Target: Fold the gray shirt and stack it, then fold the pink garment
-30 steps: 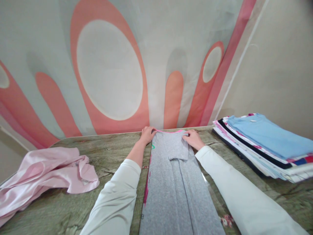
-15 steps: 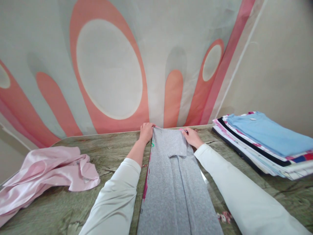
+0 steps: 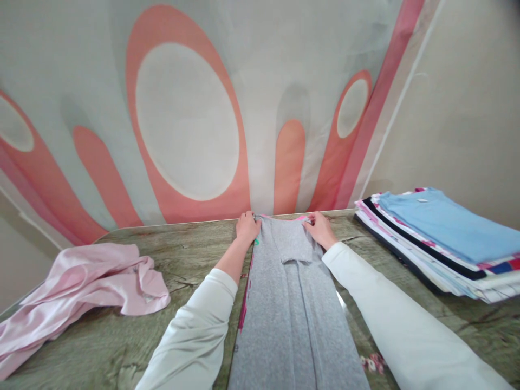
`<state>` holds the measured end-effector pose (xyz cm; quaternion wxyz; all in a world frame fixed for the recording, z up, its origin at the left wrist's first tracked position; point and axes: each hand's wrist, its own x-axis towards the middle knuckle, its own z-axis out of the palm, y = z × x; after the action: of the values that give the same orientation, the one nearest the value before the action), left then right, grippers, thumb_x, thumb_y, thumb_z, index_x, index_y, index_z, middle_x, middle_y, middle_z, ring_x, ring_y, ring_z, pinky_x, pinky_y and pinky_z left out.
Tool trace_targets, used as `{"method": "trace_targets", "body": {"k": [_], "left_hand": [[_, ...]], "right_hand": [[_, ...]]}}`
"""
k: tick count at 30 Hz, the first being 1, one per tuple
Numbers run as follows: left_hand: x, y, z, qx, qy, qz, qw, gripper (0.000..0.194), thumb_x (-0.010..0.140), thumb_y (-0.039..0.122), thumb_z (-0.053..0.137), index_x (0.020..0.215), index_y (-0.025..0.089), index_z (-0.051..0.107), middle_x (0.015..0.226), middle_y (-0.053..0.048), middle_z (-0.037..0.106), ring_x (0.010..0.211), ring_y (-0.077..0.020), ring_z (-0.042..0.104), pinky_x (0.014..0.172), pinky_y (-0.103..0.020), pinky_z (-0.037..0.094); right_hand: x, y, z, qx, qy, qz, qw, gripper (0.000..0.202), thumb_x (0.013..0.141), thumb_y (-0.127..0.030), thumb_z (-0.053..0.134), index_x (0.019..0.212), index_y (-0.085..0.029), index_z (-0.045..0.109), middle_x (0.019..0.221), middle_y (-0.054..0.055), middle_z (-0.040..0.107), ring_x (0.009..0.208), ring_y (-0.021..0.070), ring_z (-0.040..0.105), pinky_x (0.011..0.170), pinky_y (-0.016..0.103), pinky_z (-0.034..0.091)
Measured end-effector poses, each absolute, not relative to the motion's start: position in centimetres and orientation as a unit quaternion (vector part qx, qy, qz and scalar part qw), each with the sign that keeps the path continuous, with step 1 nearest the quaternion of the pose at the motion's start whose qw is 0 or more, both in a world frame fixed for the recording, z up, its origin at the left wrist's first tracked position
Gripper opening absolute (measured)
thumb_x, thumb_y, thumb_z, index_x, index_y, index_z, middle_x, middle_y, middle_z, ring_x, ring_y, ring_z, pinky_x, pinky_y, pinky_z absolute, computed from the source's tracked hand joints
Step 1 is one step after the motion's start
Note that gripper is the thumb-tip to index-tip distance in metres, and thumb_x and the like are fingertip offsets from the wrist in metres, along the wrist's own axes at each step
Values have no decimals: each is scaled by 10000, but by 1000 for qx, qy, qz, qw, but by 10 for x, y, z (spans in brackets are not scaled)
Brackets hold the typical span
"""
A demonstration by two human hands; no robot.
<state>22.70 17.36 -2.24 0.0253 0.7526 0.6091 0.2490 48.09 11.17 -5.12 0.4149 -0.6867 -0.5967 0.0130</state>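
Observation:
A grey garment (image 3: 296, 314), its sides folded inward into a long strip, lies in front of me and runs off the lower edge of the view. Pink shows along its far edge, and a magenta print peeks out on its left side. At the far left corner, my left hand (image 3: 248, 227) pinches the cloth. My right hand (image 3: 320, 230) grips the far right corner between thumb and fingers. A short folded flap of grey cloth, probably a sleeve, lies between the hands.
A crumpled pink garment (image 3: 93, 281) lies on the wood-patterned table (image 3: 195, 249) at left. To the right stands a stack of folded clothes with a light blue shirt (image 3: 447, 222) on top. A wall with a coral pattern (image 3: 203, 208) rises behind the table's far edge.
Both hands have shifted slightly at the garment's far corners, and its far edge now dips between them. The whole view has moved a little.

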Motion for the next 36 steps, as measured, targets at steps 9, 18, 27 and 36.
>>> {"method": "trace_targets", "body": {"k": [9,18,27,36], "left_hand": [[232,137,-13,797,572,195,3,276,850,214,414,1118,169,464,1182,-128,498,1134,-234,452,933,-358,336],[222,115,-22,855,509,96,35,522,905,465,275,1342,184,330,1442,-91,291,1321,-242,241,1051,-446,189],[208,68,-6,796,591,132,6,330,866,288,392,1143,161,520,1223,-136,513,1156,-252,452,954,-386,336],[202,59,6,760,635,134,32,256,816,369,467,900,212,651,929,-70,662,869,-197,613,716,-253,446]], "right_hand": [[461,78,-27,-628,-684,-107,355,264,824,-254,453,1039,-139,555,1133,135,532,1077,252,454,937,377,324],[452,60,-34,-654,-744,15,135,585,884,-526,257,1353,-190,356,1436,78,313,1301,249,264,1038,470,188],[467,59,-34,-711,-686,-54,147,548,887,-485,281,1308,-163,421,1427,106,321,1306,287,239,1033,506,162],[447,60,-37,-602,-770,-35,207,471,901,-427,320,1207,-138,531,1291,133,490,1197,222,417,1004,357,294]]}}
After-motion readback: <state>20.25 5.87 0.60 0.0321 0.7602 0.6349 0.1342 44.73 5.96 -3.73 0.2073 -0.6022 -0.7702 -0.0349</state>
